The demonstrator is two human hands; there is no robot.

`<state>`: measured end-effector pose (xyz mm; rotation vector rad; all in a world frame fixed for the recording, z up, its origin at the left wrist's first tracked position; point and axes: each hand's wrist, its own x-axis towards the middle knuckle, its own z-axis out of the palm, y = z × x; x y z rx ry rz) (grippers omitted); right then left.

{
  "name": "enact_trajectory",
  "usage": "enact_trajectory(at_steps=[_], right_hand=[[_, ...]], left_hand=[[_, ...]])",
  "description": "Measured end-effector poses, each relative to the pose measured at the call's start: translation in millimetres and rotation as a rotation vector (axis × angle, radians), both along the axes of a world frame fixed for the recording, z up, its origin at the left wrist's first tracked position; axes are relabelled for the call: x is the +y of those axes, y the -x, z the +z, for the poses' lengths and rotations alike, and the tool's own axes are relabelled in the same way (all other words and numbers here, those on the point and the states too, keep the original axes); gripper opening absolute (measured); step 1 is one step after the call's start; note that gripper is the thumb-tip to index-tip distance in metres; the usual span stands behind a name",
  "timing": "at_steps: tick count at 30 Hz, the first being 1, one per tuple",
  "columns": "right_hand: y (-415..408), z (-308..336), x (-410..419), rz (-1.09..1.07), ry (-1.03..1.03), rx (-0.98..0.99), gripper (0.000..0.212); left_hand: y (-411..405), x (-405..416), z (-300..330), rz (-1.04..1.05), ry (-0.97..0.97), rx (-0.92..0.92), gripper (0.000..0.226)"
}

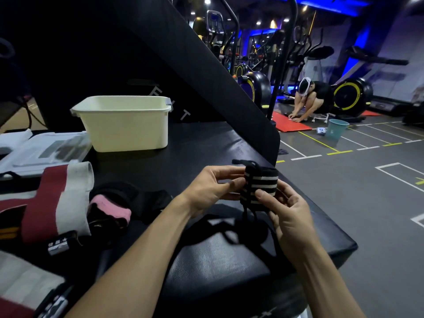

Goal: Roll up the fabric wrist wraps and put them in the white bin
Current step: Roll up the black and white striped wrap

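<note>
A black wrist wrap with white stripes (260,183) is held just above the black padded bench (206,260), partly rolled into a thick bundle. My left hand (211,191) pinches its left side with thumb and fingers. My right hand (291,216) grips its right side, thumb on the front. A thin black loop hangs from the wrap toward the bench. The white bin (124,123) stands at the back left of the bench; its inside is hidden from here. Red-and-white wraps (62,198) and a black-and-pink one (110,207) lie to the left.
A clear plastic box (46,150) sits left of the bin. The slanted black backrest (195,72) rises behind the bench. The bench edge drops to the gym floor on the right, where a person crouches by a red mat (291,123) and a teal bucket (336,129).
</note>
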<state>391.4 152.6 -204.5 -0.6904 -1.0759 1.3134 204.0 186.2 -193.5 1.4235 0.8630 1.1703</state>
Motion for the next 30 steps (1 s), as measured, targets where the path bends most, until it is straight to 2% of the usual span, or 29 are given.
enact_trajectory(at_steps=[5, 8, 12, 14, 18, 21, 23, 25, 30], right_hand=[[-8, -3, 0, 0.048, 0.039, 0.006, 0.081], [-10, -4, -2, 0.023, 0.013, -0.052, 0.077], [-10, -2, -5, -0.169, -0.113, -0.208, 0.065], [-11, -2, -3, -0.241, -0.149, -0.263, 0.058], [-18, -6, 2, -0.306, -0.178, -0.329, 0.058], [-19, -7, 2, -0.278, -0.226, -0.382, 0.060], [-16, -7, 1, -0.251, -0.259, -0.405, 0.061], [-13, -7, 0, -0.228, -0.271, -0.403, 0.061], [-14, -6, 1, -0.211, -0.208, -0.316, 0.058]], left_hand=[[-2, -3, 0, -0.090, -0.005, -0.026, 0.035], [-3, -3, 0, -0.121, -0.015, -0.025, 0.034], [-1, -2, 4, -0.061, -0.045, 0.122, 0.031], [4, -1, 11, -0.007, -0.003, 0.130, 0.024], [17, -5, 25, -0.023, 0.208, -0.102, 0.039], [14, -6, 23, -0.044, 0.238, 0.007, 0.054], [7, -5, 20, -0.016, 0.196, 0.056, 0.047], [7, -4, 19, -0.006, 0.156, 0.015, 0.029], [14, -4, 22, -0.060, 0.230, -0.288, 0.015]])
